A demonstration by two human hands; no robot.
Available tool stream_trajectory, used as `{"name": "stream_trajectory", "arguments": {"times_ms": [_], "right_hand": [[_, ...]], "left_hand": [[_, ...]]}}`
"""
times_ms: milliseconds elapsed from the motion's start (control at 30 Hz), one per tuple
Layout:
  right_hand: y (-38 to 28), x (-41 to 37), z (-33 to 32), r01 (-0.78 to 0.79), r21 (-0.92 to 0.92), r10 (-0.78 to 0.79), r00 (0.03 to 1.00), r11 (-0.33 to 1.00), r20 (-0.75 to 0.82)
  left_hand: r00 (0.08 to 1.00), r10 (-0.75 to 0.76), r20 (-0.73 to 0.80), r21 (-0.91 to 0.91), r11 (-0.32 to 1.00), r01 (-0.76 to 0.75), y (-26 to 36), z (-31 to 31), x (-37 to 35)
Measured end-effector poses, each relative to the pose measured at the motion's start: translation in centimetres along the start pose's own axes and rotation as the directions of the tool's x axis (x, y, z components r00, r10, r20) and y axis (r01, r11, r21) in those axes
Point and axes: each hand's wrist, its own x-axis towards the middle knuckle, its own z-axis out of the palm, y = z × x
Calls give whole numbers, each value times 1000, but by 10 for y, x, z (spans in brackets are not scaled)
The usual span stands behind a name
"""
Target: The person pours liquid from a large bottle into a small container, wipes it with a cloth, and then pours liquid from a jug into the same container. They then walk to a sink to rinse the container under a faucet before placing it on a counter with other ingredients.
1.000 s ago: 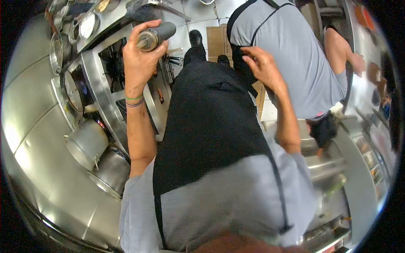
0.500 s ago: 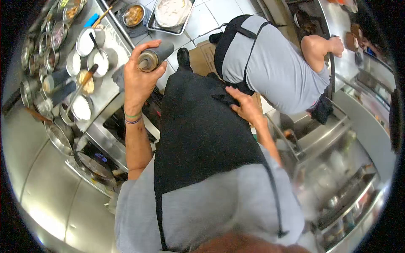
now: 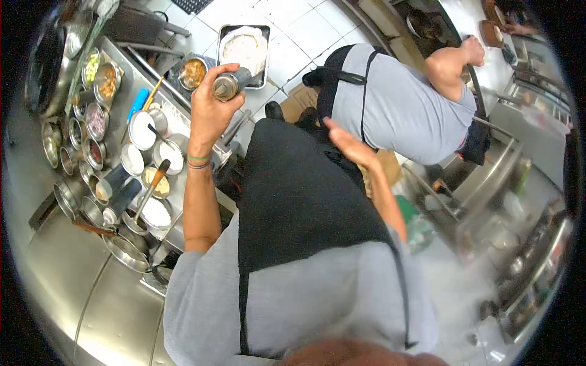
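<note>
Wrapped around a dark grey squeeze bottle (image 3: 239, 81), my left hand (image 3: 207, 113) is raised in front of me, the bottle's nozzle end turned towards my face. The bottle's contents cannot be made out. My right hand (image 3: 351, 145) hovers at the right side of my black apron (image 3: 299, 201), fingers stretched out and holding nothing. Beyond the bottle lies a metal tray (image 3: 267, 58) with a white mass in it. A bowl of orange-brown food (image 3: 193, 72) stands left of that tray.
To my left, a steel counter (image 3: 116, 46) carries several bowls, a wooden-handled brush (image 3: 160, 172) and other squeeze bottles (image 3: 124, 195). Pans (image 3: 128, 251) sit nearer me. A co-worker (image 3: 400, 104) bends over close on my right, beside an open steel drawer (image 3: 482, 171).
My view has turned, bringing more of the left counter in. My left hand still holds the squeeze bottle. The right hand has lifted from the apron, its fingers straighter.
</note>
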Motion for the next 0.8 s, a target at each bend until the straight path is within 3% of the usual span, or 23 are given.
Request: {"name": "stream_trajectory", "arguments": {"times_ms": [33,67,100,133,167,233,333,367,467,567,633,700,767,800], "right_hand": [[31,13,11,17,-86,-9,995,996,98],[58,16,29,-55,-139,84,972,989,218],[42,7,32,-80,17,74,973,997,217],[38,-1,29,-77,16,73,980,997,187],[35,-6,25,-76,17,73,985,997,155],[34,-15,20,-54,63,45,990,997,137],[34,-35,4,16,127,-29,995,992,97],[27,-46,1,97,184,-112,991,978,69],[-2,-70,-17,316,308,-311,948,898,-66],[-28,-59,-17,341,260,-248,910,904,-331],[-31,-45,-3,279,362,-160,932,890,-327],[-41,-48,-9,211,442,-76,950,872,-303],[-44,-65,-22,101,642,87,963,760,-255],[-39,-79,-31,136,764,88,966,631,-245]], "left_hand": [[1000,12,3,2,1000,-12,4,6,4],[1000,24,6,8,1000,-24,9,12,8],[999,39,11,18,999,-39,16,17,12],[999,54,9,89,995,-54,28,22,13],[1000,-27,-1,-1,1000,27,33,28,14],[994,-110,-5,8,994,110,49,40,18],[1000,-11,2,82,997,11,47,54,36],[1000,-10,16,155,988,7,43,54,46],[993,-78,93,104,992,68,61,66,83],[980,-17,198,41,999,9,53,81,139],[953,-80,292,66,996,64,44,91,184],[936,14,352,-7,1000,-12,40,99,227],[924,90,372,-89,994,-61,39,98,270],[916,101,388,-76,994,-78,47,94,288]]}}
